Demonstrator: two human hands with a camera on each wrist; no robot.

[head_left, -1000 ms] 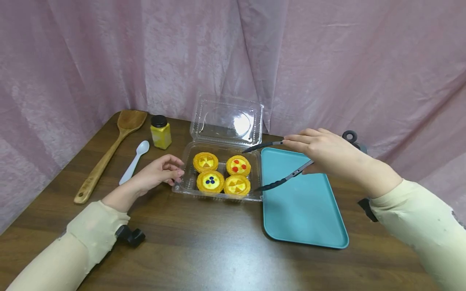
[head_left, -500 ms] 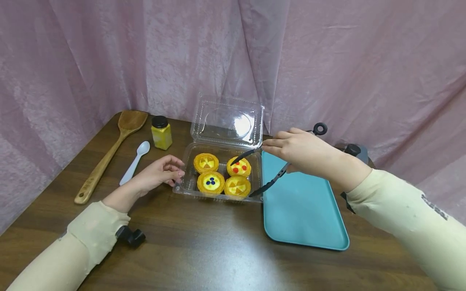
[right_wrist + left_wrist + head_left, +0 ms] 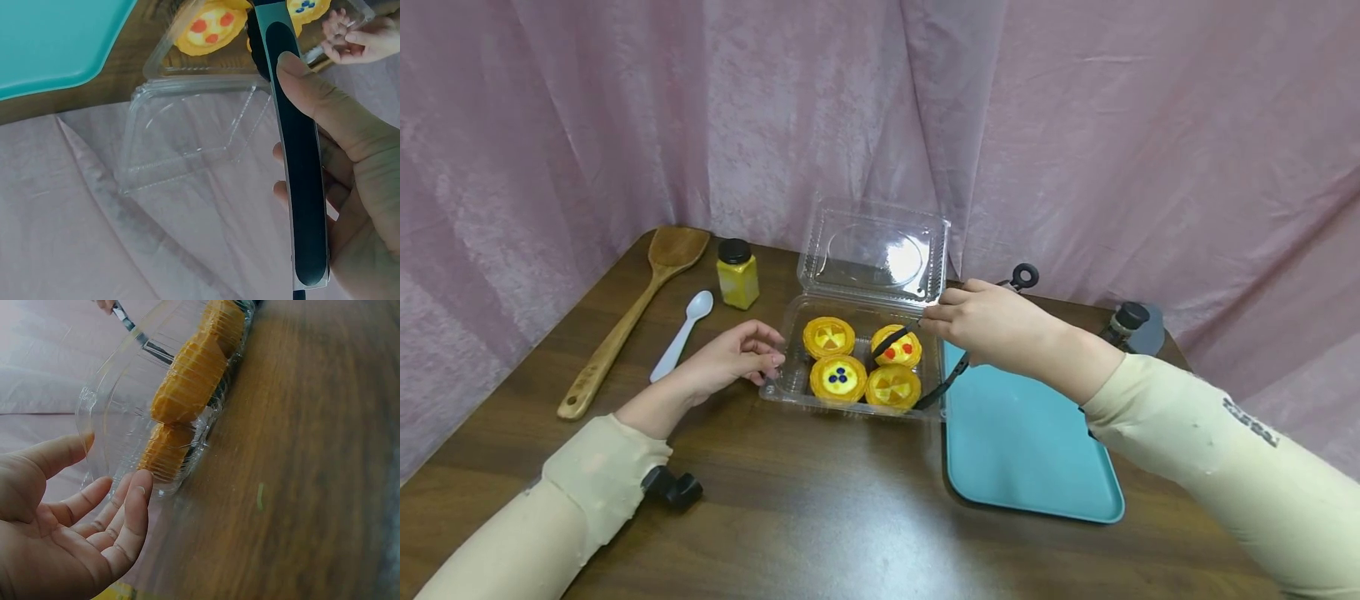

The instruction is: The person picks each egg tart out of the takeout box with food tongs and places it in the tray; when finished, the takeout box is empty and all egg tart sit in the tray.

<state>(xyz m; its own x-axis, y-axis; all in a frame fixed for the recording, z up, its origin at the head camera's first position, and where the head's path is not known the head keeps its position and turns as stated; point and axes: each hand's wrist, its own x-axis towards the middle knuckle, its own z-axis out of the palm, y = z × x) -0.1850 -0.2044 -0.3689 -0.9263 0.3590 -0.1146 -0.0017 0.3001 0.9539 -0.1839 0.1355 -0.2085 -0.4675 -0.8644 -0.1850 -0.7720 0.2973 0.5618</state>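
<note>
Your right hand [image 3: 992, 325] grips the black tongs [image 3: 925, 367], arms spread astride the red-dotted tart [image 3: 898, 347] inside the clear clamshell [image 3: 790, 367]. Your left hand [image 3: 730, 360] rests relaxed, holding nothing, fingertips at the clamshell's left edge.

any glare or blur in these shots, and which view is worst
Head view: sharp, with a bright glare patch on the open clear lid and a soft sheen on the table. Left wrist view: worst, the clamshell container and tarts are soft and the tabletop smeared. Right wrist view: the tongs and right hand are close and slightly soft.
</note>
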